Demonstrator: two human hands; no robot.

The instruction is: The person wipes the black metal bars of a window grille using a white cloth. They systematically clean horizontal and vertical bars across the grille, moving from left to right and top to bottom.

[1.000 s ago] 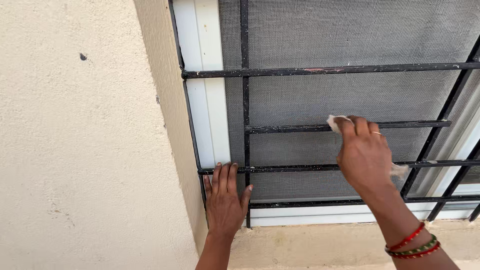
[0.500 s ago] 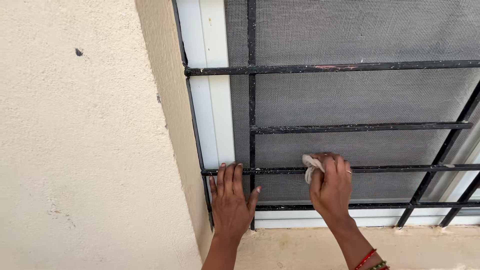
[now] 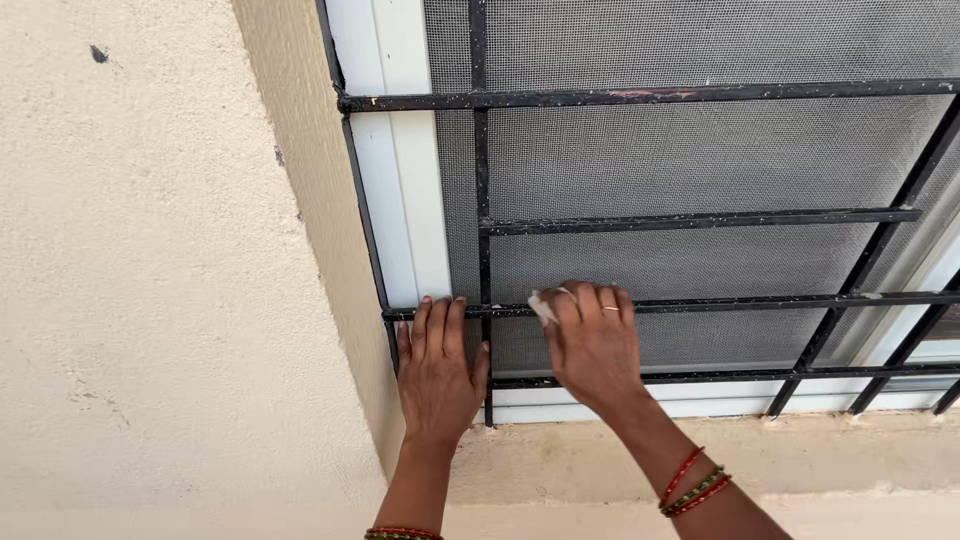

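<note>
The right hand [image 3: 592, 340] was closed around a small white cloth [image 3: 541, 305], pressing it against a low horizontal bar of the black window grille [image 3: 700, 215] just right of the vertical bar. The left hand [image 3: 437, 365] lay flat, fingers hooked over that same bar near the white frame [image 3: 400, 200]. Pale specks dotted the upper bars, so most of the wiping seemed undone.
</note>
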